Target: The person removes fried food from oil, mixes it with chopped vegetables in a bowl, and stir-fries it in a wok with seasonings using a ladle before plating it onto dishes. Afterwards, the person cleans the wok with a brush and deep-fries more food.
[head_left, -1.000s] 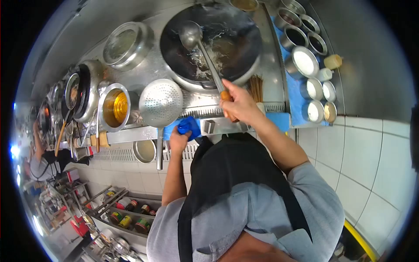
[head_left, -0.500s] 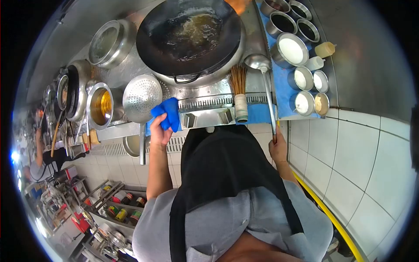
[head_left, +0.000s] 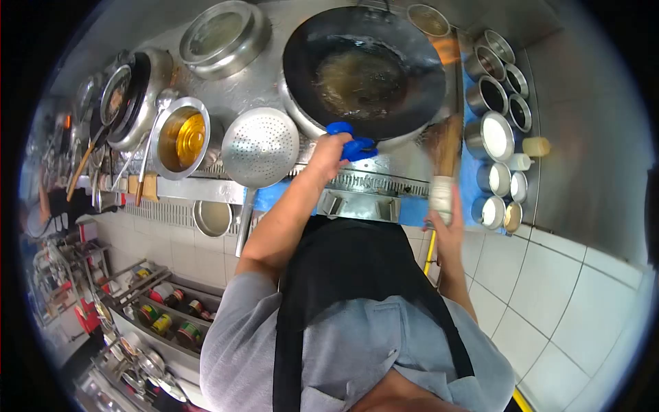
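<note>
In my left hand is a bunched blue cloth, pressed against the near rim of a black wok. The wok's near handle is hidden, so I cannot tell whether the cloth wraps it. Murky, bubbling liquid lies in the wok. My right hand is closed around the pale wrapped grip of a bamboo brush. The brush stands right of the wok, its bristles smeared by motion. Left of the wok lies a perforated strainer.
A metal pot of yellow oil and a lidded pot stand on the left. Metal seasoning tubs and squeeze bottles line the right side. A flame shows beside the wok. Another person's arm appears far left.
My left hand has brought the blue cloth to the wok's rim. My right hand has let go of the ladle and taken the bamboo brush. The view has shifted.
</note>
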Tool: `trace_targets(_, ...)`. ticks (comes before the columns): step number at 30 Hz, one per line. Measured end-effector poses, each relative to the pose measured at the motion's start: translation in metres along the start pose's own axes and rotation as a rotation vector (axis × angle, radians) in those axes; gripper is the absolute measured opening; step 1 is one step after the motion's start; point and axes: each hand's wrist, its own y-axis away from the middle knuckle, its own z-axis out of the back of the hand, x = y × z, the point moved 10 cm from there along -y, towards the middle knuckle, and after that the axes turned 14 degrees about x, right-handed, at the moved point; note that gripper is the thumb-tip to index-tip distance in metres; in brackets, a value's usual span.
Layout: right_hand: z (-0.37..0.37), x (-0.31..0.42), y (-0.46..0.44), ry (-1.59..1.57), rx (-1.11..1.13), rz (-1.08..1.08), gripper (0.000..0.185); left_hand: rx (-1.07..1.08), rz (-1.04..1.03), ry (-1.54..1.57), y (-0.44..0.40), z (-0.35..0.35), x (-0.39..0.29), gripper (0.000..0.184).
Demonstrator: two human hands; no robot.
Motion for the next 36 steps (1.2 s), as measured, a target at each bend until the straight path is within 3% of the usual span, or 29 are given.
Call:
trace_targets(3, -0.023, 0.093, -0.037, 0.503, 0.067, 0.135, 0.077, 0.039, -0.020, 0.041, 0.012, -0.001, -0.004, 0.015)
trace_targets(5, -0.071, 0.128, -0.096, 1.062, 0.283, 0.442, 0.076, 0.074, -0.048, 0.046, 0.009, -0.001, -0.007, 0.018)
trace_targets(6, -0.086, 0.116, -0.146, 1.173, 0.378, 0.302, 0.073, 0.071, -0.001, -0.002, 0.010, 0.000, -0.007, 0.031)
trace_targets(7, -0.104, 0.100, -0.194, 1.277, 0.475, 0.152, 0.071, 0.086, 0.003, 0.031, 0.007, 0.003, -0.003, 0.034)
trace_targets(9, -0.135, 0.086, -0.281, 1.122, 0.368, 0.174, 0.064, 0.116, 0.009, 0.098, -0.002, 0.007, 0.010, 0.038)
trace_targets(11, -0.159, 0.062, -0.309, 0.608, 0.278, -0.182, 0.063, 0.162, 0.013, 0.168, 0.013, 0.006, 0.002, 0.037)
trace_targets(13, -0.189, 0.072, -0.287, 0.979, 0.312, 0.062, 0.064, 0.146, 0.015, 0.264, 0.035, 0.014, -0.001, 0.028)
trace_targets(14, -0.189, 0.068, -0.265, 0.988, 0.387, 0.114, 0.067, 0.120, -0.051, 0.290, 0.050, 0.027, -0.004, 0.033)
trace_targets(16, -0.174, 0.082, -0.210, 0.987, 0.519, 0.181, 0.068, 0.085, -0.060, 0.377, 0.080, 0.066, 0.008, 0.035)
trace_targets(18, -0.136, 0.095, -0.190, 1.091, 0.635, 0.118, 0.064, 0.024, -0.064, 0.357, 0.116, 0.104, 0.009, 0.036)
trace_targets(21, -0.097, 0.088, -0.259, 1.325, 0.381, -0.209, 0.062, -0.018, -0.012, 0.362, 0.139, 0.143, 0.030, 0.040)
trace_targets(25, -0.135, 0.076, -0.321, 1.321, 0.122, -0.108, 0.061, 0.032, -0.008, 0.394, 0.151, 0.112, 0.009, 0.039)
trace_targets(27, -0.167, 0.082, -0.288, 1.316, 0.215, -0.181, 0.062, 0.000, -0.042, 0.332, 0.155, 0.109, 0.007, 0.041)
trace_targets(30, -0.142, 0.083, -0.228, 1.427, 0.327, -0.012, 0.062, -0.084, -0.199, 0.305, 0.169, 0.104, -0.011, 0.044)
trace_targets(33, -0.053, 0.077, -0.254, 1.429, 0.264, -0.147, 0.062, -0.073, -0.146, 0.347, 0.178, 0.110, -0.004, 0.046)
trace_targets(36, -0.069, 0.103, -0.300, 1.383, 0.057, -0.249, 0.064, -0.010, -0.109, 0.328, 0.165, 0.109, 0.011, 0.038)
